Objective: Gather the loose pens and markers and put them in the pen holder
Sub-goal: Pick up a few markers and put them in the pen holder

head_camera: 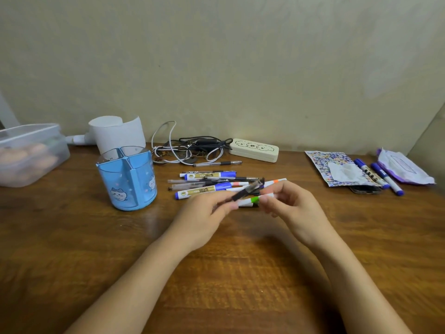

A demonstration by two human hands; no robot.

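Head view: left hand grips black pen; right hand pinches green marker. Risk: loose grip drops either short of holder.

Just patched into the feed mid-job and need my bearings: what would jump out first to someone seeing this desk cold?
Both hands meet at centre: the left hand pinches a black pen, the right hand a green-banded marker, over the pile of pens and markers. The blue pen holder stands left of the pile, apparently empty. Two blue markers lie apart at far right.
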